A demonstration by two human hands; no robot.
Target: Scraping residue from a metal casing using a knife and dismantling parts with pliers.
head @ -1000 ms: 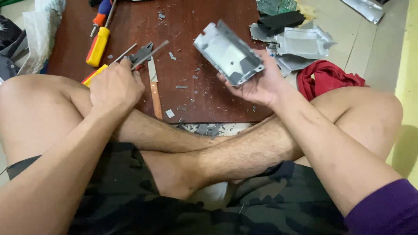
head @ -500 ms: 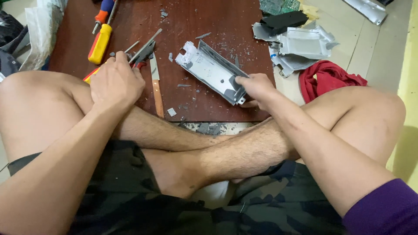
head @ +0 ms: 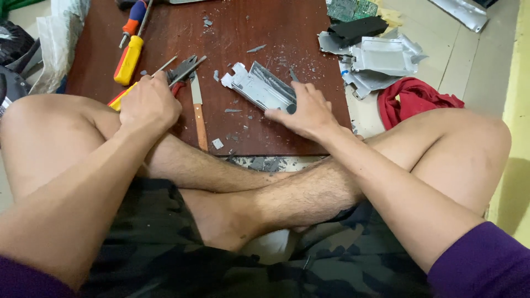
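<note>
My right hand (head: 307, 113) presses a grey metal bracket (head: 258, 87) flat onto the dark red wooden board (head: 248, 33), fingers spread over its near end. My left hand (head: 148, 104) is closed around the red and yellow handles of a pair of pliers (head: 182, 70), whose dark jaws point up and right over the board. A knife with a wooden handle (head: 198, 113) lies just right of that hand. I sit cross-legged on the floor behind the board.
A yellow and red screwdriver (head: 130, 58) and another screwdriver (head: 134, 22) lie at the board's upper left. Grey chips litter the board. Metal casings (head: 381, 58), a green circuit board (head: 350, 8) and a red cloth (head: 411, 99) sit on the tiled floor to the right.
My right hand has lowered the metal bracket from mid-air down onto the board and now holds it flat. My left hand has stayed by the pliers.
</note>
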